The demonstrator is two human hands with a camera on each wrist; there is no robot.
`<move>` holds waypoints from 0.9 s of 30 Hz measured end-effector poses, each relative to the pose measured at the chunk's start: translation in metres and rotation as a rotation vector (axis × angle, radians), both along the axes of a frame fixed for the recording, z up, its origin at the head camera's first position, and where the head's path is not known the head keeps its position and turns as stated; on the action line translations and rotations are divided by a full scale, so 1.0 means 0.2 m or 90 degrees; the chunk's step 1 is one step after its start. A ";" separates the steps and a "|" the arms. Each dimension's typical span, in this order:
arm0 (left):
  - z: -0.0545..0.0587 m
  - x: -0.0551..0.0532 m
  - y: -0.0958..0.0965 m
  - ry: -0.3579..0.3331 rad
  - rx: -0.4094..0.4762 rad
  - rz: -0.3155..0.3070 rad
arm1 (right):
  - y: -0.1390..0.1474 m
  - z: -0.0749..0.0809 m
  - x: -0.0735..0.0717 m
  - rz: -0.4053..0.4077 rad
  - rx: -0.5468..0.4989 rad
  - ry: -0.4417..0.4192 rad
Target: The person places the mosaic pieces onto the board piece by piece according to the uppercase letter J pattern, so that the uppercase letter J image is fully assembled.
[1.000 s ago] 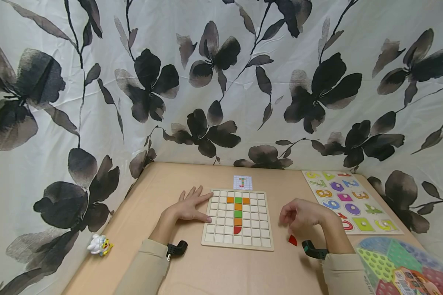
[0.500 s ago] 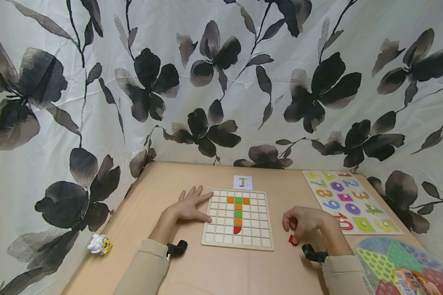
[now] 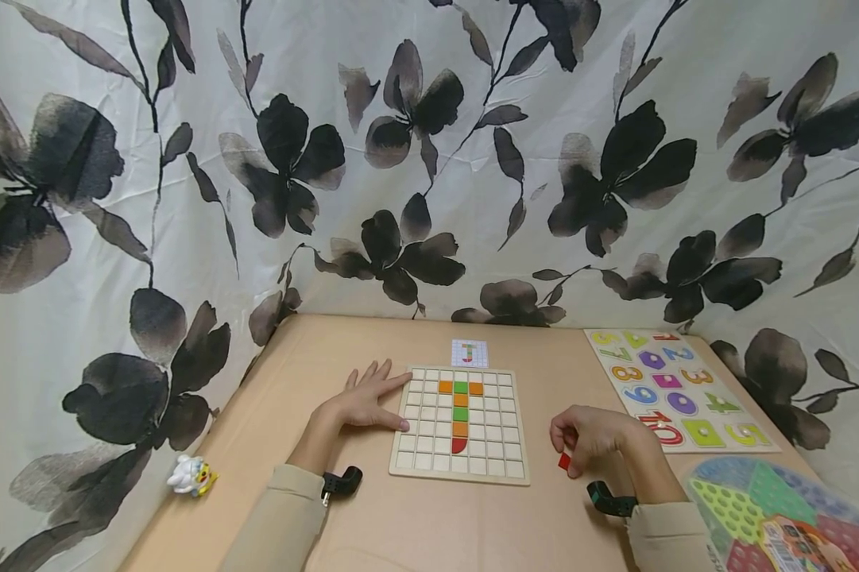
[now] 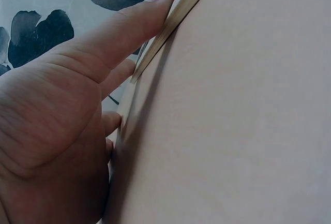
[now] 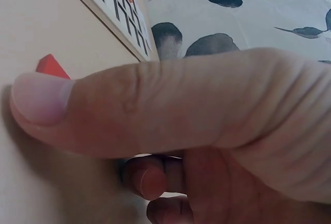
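Note:
A square wooden grid board [image 3: 459, 469] lies mid-table, with orange, green and red tiles forming a T-like column that ends in a curved red piece [image 3: 459, 446]. My left hand [image 3: 361, 403] rests at its left side, fingers spread, thumb and index fingertip touching the board's edge. In the left wrist view the thumb [image 4: 129, 30] lies over the wooden rim. Right of the board, my right hand [image 3: 592, 435] pinches a small red piece [image 3: 564, 460] between thumb and fingers, low over the table. The right wrist view shows that red piece [image 5: 53, 66] partly hidden behind the thumb.
Beyond the board lies a small pattern card [image 3: 469, 353]. At the right are a number puzzle sheet [image 3: 675, 385] and a colourful round-edged board [image 3: 779, 508]. A small white and yellow toy [image 3: 192, 475] sits at the left table edge. A floral curtain [image 3: 400, 175] hangs behind.
My right hand has come down and slightly toward me onto the red piece, which lay loose on the table, and its thumb and fingers now pinch it. My left hand has stayed in place.

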State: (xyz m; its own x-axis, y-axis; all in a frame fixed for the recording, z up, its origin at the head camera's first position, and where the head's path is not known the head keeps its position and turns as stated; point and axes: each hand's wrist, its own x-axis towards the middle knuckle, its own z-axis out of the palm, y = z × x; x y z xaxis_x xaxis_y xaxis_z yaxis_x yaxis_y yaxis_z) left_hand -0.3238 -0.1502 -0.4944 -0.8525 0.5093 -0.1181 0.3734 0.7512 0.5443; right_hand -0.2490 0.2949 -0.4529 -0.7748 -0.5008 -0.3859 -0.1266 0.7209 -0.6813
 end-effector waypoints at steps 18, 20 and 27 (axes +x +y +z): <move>0.01 0.01 0.01 -0.005 0.005 0.002 | 0.00 0.00 -0.02 -0.017 0.008 0.033; 0.01 0.01 0.01 -0.004 0.001 0.002 | 0.00 0.00 -0.02 -0.013 0.006 0.037; -0.02 -0.01 0.01 -0.002 -0.017 0.013 | -0.01 0.00 -0.03 0.018 -0.022 0.046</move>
State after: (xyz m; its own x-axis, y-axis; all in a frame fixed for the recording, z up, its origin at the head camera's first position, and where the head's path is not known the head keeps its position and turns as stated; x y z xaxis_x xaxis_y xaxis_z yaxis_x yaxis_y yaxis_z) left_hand -0.3258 -0.1486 -0.4988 -0.8620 0.4887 -0.1345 0.3562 0.7729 0.5251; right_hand -0.2550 0.2935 -0.4529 -0.7852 -0.5349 -0.3121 -0.1961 0.6928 -0.6940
